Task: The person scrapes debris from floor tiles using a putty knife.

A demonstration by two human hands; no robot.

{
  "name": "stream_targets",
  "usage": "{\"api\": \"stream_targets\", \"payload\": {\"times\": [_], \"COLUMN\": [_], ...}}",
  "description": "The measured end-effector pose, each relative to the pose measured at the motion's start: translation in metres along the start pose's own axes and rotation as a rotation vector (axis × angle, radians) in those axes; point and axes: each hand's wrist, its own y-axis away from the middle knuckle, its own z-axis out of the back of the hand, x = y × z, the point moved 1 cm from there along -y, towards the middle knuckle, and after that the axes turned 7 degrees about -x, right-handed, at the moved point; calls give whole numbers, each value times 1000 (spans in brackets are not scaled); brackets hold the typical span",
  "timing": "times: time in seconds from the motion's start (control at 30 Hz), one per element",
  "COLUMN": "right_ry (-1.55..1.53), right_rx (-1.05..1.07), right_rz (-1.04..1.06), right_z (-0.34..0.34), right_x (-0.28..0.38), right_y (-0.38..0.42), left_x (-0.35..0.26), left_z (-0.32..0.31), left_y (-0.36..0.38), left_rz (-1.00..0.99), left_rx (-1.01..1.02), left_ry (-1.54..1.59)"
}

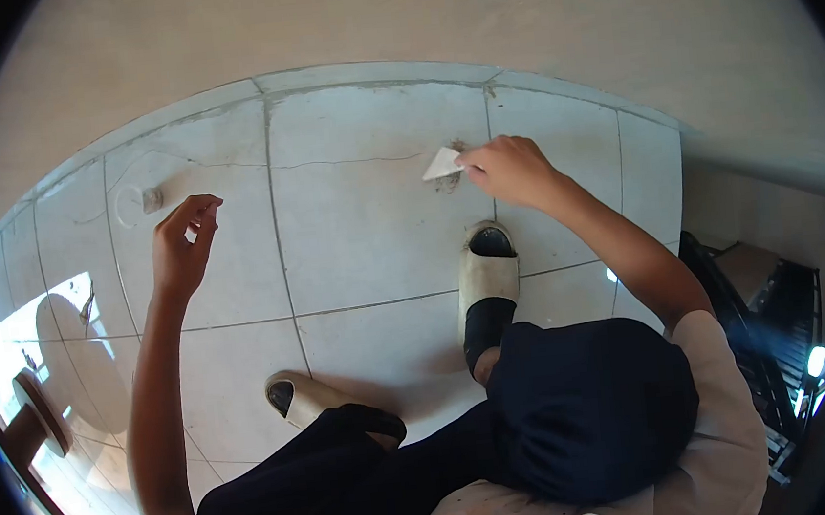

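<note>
scraper (443, 165) on floor tiles (370, 222) ahead of right slipper (486, 280), left slipper (299, 397) behind-left, spool (34, 420) far left

So the person's wearing dark navy trousers (506, 426), pretty loose fit, fabric bunching at the knees. Up top it's a white short-sleeved shirt (731, 426), sleeve ending above the elbow, and the front of it looks a bit stained with small dark specks near the bottom of the view. Both forearms are bare, no watch or bands that I can see. On the feet: cream slide sandals (486, 276), chunky foam kind with a wide single strap and open toe, a bit scuffed and dirty-looking.
</note>
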Motion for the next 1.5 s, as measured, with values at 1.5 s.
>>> {"api": "stream_targets", "payload": {"times": [1.5], "right_ry": [-334], "right_rx": [-315], "right_rz": [-501], "right_z": [-34], "right_x": [-119], "right_y": [73], "left_x": [47], "left_z": [-62], "left_y": [32], "left_rz": [221], "left_rx": [109], "left_ry": [130]}}
